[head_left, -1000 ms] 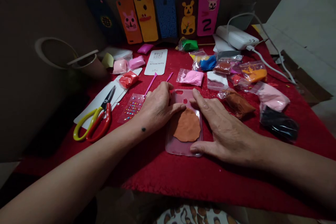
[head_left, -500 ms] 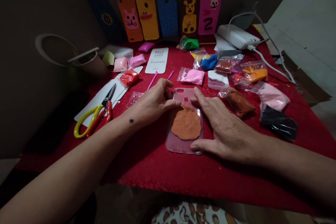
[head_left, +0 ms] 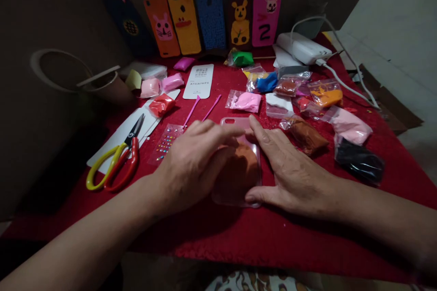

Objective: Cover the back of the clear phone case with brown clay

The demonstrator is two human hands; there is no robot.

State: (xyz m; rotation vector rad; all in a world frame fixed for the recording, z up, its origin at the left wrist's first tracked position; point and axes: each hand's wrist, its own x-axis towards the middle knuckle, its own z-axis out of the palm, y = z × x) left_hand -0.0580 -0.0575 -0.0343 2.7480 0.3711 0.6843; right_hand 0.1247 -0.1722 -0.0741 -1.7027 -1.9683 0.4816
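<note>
Clear phone case [head_left: 230,197] flat on the red cloth [head_left: 211,241], between the two hands; a flattened piece of orange-brown clay [head_left: 247,168] lies on it. I see the right hand [head_left: 290,173] spread, not clenched, index finger and thumb resting along the case's right side. Left hand [head_left: 194,159] arches over the clay's left part, fingers loosely bent; from my end I can't tell whether it touches or pinches anything. Gem sheet [head_left: 167,143] and scissors [head_left: 129,139] to the left, bagged brown clay [head_left: 310,135] to the right.
</note>
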